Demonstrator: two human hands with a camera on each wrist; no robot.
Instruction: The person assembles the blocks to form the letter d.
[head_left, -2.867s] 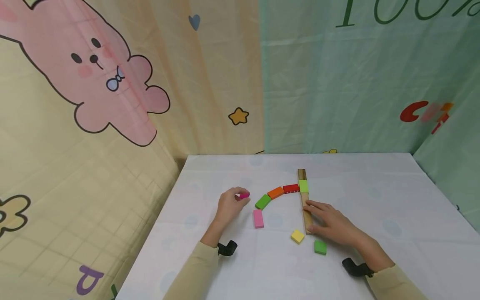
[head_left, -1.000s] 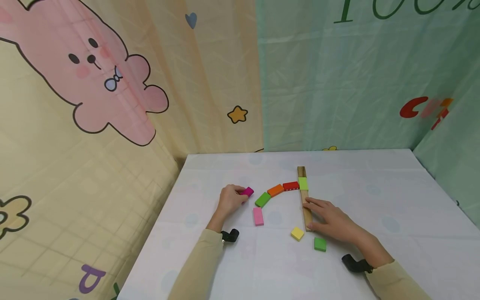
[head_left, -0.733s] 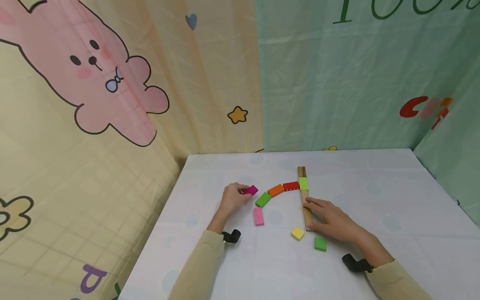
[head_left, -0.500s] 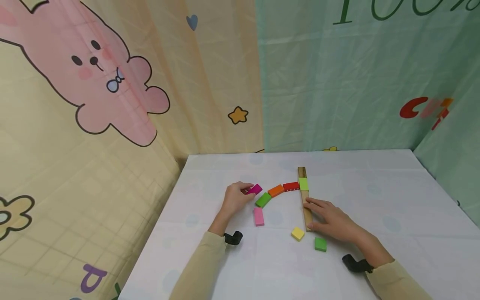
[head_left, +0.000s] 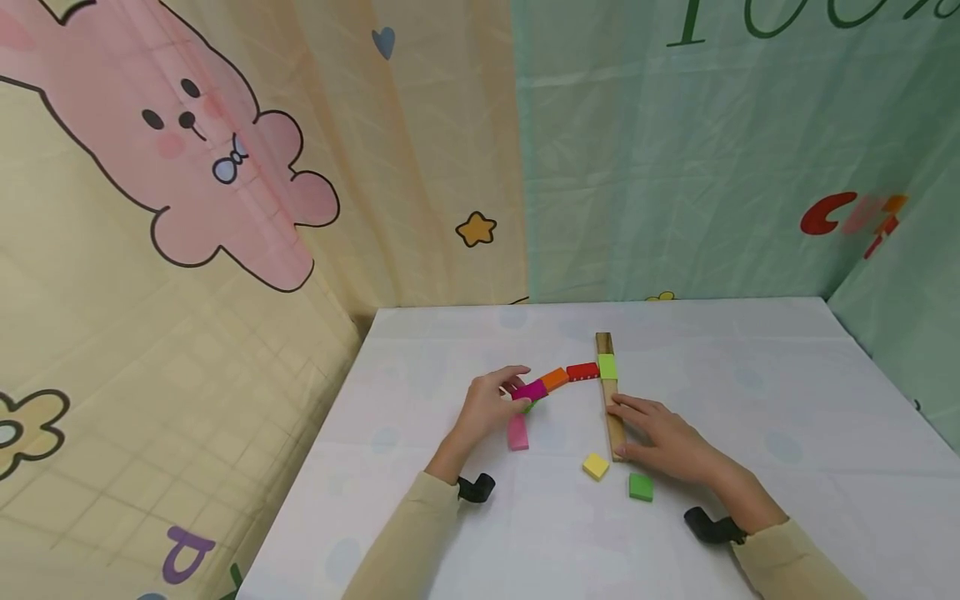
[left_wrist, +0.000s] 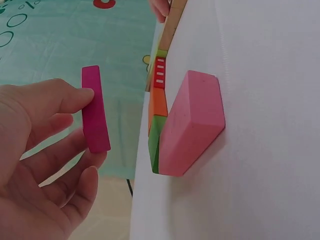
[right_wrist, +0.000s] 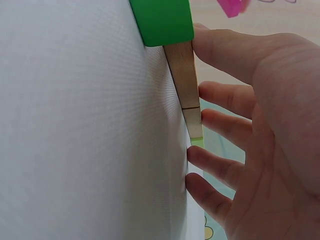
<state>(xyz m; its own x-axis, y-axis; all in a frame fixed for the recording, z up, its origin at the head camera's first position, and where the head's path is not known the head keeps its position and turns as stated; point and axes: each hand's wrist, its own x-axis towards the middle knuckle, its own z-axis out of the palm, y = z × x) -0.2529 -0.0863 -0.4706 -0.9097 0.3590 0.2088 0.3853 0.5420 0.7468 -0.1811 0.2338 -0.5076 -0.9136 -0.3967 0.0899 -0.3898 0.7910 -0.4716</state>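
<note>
My left hand pinches a magenta block between thumb and fingers, raised off the table. In the head view it overlaps a green block, mostly covering it. That green block belongs to a curved row with a pink block, an orange block and a red block with white marks. The row runs up to a light green block set in a line of wooden pieces. Along this wooden line's right side, my right hand rests its extended fingertips and thumb.
A yellow block and another green block lie near the wooden line's front end. All stand on a white-covered table. Behind it hangs a printed curtain. Each wrist wears a black camera mount.
My left hand has carried the magenta block rightward, from left of the row to over the green block, turning it on the way. My right hand stays at the wooden line.
</note>
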